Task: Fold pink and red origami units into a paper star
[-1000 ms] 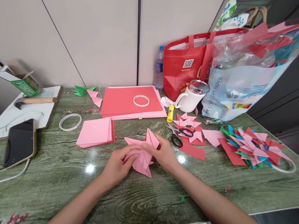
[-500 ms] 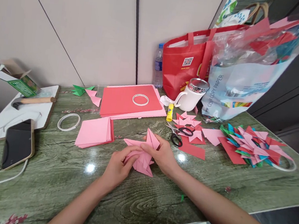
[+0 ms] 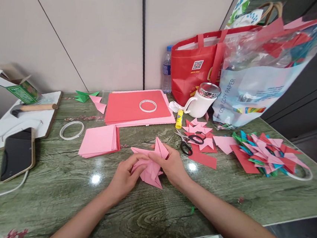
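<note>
Left hand: the left hand [image 3: 125, 177] rests low over the table, fingers curled together, thumb and fingertips pinched on the left side of the folded pink paper piece [image 3: 151, 165].
Right hand: the right hand [image 3: 171, 165] has its fingers closed on the right side of the same piece, thumb lying across a raised flap near the upper point.
Grip state: both hands are clamped on the paper; neither is spread open.
Folded pink paper piece: it sits between the two hands, its lower points touching the green wood-grain table [image 3: 56, 191], one pointed flap standing up above the right thumb.
Position relative to hands: the piece lies directly at the fingertips, to the right of the left palm and to the left of the right palm.
Pink square stack [image 3: 99, 140]: lies flat, to the left of the hands and apart from them.
Scissors [image 3: 188, 142]: lie just beyond the right hand, partly on pink and red star-shaped pieces [image 3: 200, 132].
Red sheet pile [image 3: 138, 109]: lies farther back, with a white tape ring [image 3: 147, 105] on top.
Glue stick [image 3: 179, 119]: stands near the white mug [image 3: 202, 99].
Phone [image 3: 17, 153]: lies at the far left, screen dark.
Coloured folded pile [image 3: 264, 153]: lies well to the right.
</note>
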Motion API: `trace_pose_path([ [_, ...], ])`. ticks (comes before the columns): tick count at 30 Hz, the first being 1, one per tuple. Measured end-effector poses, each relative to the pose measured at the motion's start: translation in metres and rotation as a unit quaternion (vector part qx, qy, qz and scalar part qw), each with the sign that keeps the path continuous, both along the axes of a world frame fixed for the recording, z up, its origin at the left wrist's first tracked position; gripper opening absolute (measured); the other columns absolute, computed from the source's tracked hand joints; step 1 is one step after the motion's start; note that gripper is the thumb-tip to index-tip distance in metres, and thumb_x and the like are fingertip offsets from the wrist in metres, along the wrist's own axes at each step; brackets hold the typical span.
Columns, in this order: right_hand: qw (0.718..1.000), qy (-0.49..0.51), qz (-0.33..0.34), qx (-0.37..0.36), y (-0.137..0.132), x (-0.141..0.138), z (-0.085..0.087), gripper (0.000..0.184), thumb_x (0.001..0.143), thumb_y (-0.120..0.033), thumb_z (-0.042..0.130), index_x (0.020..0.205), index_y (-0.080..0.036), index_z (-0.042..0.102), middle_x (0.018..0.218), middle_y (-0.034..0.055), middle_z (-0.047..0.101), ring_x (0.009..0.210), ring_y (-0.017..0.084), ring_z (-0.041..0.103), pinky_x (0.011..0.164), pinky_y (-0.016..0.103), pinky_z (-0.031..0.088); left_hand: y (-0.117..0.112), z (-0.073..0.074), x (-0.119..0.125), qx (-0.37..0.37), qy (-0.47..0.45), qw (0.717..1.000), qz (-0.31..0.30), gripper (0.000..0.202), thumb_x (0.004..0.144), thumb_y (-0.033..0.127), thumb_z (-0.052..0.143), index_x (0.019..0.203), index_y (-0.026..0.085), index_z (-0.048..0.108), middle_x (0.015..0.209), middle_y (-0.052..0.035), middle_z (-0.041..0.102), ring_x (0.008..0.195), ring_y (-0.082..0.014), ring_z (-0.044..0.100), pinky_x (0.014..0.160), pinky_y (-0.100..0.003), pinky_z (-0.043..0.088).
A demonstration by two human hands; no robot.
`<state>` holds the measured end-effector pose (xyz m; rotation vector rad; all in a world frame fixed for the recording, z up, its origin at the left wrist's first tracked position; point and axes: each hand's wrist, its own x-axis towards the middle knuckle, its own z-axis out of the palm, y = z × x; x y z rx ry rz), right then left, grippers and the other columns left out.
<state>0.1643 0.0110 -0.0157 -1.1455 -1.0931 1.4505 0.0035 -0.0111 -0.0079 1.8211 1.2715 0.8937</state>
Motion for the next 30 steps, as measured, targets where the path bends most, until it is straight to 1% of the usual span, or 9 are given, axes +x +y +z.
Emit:
trace_pose_path([
  [2, 1.000, 0.000, -0.001, 0.000, 0.000, 0.000, 0.000, 0.035, 0.064, -0.036, 0.072, 0.091, -0.015, 0.062, 0.068, -0.0018, 0.059, 0.057, 0.012, 0.051, 0.053, 0.023, 0.041, 0.000, -0.002, 0.000, -0.003, -0.024, 1.000, 0.004, 0.020, 0.083, 0.023, 0.052, 0.102, 0.021, 0.058, 0.100, -0.0039, 0.065, 0.089, -0.0178, 0.059, 0.077, -0.027, 0.045],
  [4, 1.000, 0.005, -0.007, 0.001, 0.000, -0.001, -0.002, 0.036, 0.064, -0.035, 0.072, 0.092, -0.015, 0.061, 0.070, -0.0013, 0.060, 0.058, 0.012, 0.051, 0.053, 0.023, 0.041, 0.000, -0.003, 0.001, -0.026, -0.059, 0.998, 0.013, 0.023, 0.083, 0.026, 0.053, 0.106, 0.021, 0.054, 0.101, -0.0048, 0.062, 0.083, -0.0169, 0.059, 0.071, -0.025, 0.045],
  [7, 1.000, 0.009, -0.017, 0.002, 0.001, -0.002, -0.004, 0.036, 0.064, -0.034, 0.071, 0.093, -0.016, 0.061, 0.073, -0.0005, 0.061, 0.059, 0.012, 0.053, 0.053, 0.023, 0.042, -0.001, -0.004, 0.002, -0.084, -0.101, 0.991, 0.018, 0.037, 0.083, 0.030, 0.054, 0.118, 0.022, 0.046, 0.082, -0.0015, 0.059, 0.061, -0.0133, 0.054, 0.054, -0.023, 0.042],
  [10, 1.000, 0.016, -0.023, -0.009, 0.001, -0.003, -0.004, 0.038, 0.063, -0.035, 0.072, 0.093, -0.015, 0.061, 0.071, -0.0008, 0.062, 0.058, 0.013, 0.053, 0.053, 0.024, 0.042, -0.002, -0.001, 0.003, -0.119, -0.125, 0.985, 0.011, 0.059, 0.084, 0.031, 0.054, 0.136, 0.022, 0.028, 0.057, 0.0067, 0.045, 0.046, -0.0110, 0.042, 0.045, -0.021, 0.035],
  [14, 0.999, 0.025, -0.023, -0.026, 0.000, -0.003, -0.002, 0.039, 0.061, -0.035, 0.073, 0.092, -0.015, 0.061, 0.066, -0.0019, 0.060, 0.055, 0.012, 0.052, 0.051, 0.023, 0.041, -0.002, 0.004, 0.005, -0.138, -0.142, 0.980, 0.018, 0.080, 0.082, 0.030, 0.055, 0.144, 0.021, 0.006, 0.050, 0.0106, 0.034, 0.041, -0.0084, 0.034, 0.040, -0.019, 0.029],
  [19, 0.999, 0.013, -0.021, -0.023, 0.000, -0.002, 0.000, 0.039, 0.061, -0.034, 0.073, 0.093, -0.015, 0.062, 0.069, -0.0006, 0.062, 0.058, 0.014, 0.054, 0.052, 0.024, 0.043, -0.001, 0.007, 0.005, -0.152, -0.146, 0.977, 0.025, 0.090, 0.081, 0.032, 0.058, 0.145, 0.019, -0.005, 0.048, 0.0125, 0.026, 0.039, -0.0074, 0.028, 0.037, -0.018, 0.024],
  [23, 1.000, 0.011, -0.017, -0.022, 0.001, -0.001, -0.001, 0.040, 0.060, -0.033, 0.074, 0.094, -0.015, 0.061, 0.070, -0.0002, 0.063, 0.059, 0.015, 0.055, 0.054, 0.025, 0.044, 0.000, 0.007, 0.005, -0.174, -0.177, 0.969, 0.018, 0.092, 0.081, 0.030, 0.058, 0.144, 0.020, -0.008, 0.049, 0.0123, 0.030, 0.040, -0.0066, 0.031, 0.038, -0.017, 0.025],
  [27, 1.000, 0.004, -0.020, -0.020, 0.001, -0.002, -0.004, 0.040, 0.060, -0.032, 0.073, 0.094, -0.014, 0.062, 0.069, 0.0005, 0.063, 0.058, 0.014, 0.055, 0.051, 0.025, 0.044, 0.001, 0.005, 0.006, -0.192, -0.220, 0.956, 0.014, 0.095, 0.080, 0.027, 0.059, 0.143, 0.022, -0.012, 0.058, 0.0086, 0.047, 0.047, -0.0082, 0.048, 0.045, -0.018, 0.037],
  [30, 0.999, 0.000, -0.038, -0.017, 0.001, -0.004, -0.006, 0.039, 0.059, -0.032, 0.073, 0.092, -0.014, 0.062, 0.071, 0.0013, 0.063, 0.058, 0.014, 0.054, 0.051, 0.025, 0.043, 0.003, 0.002, 0.006, -0.208, -0.240, 0.948, 0.024, 0.095, 0.077, 0.027, 0.063, 0.143, 0.022, -0.006, 0.064, 0.0050, 0.056, 0.055, -0.0115, 0.056, 0.050, -0.020, 0.043],
])
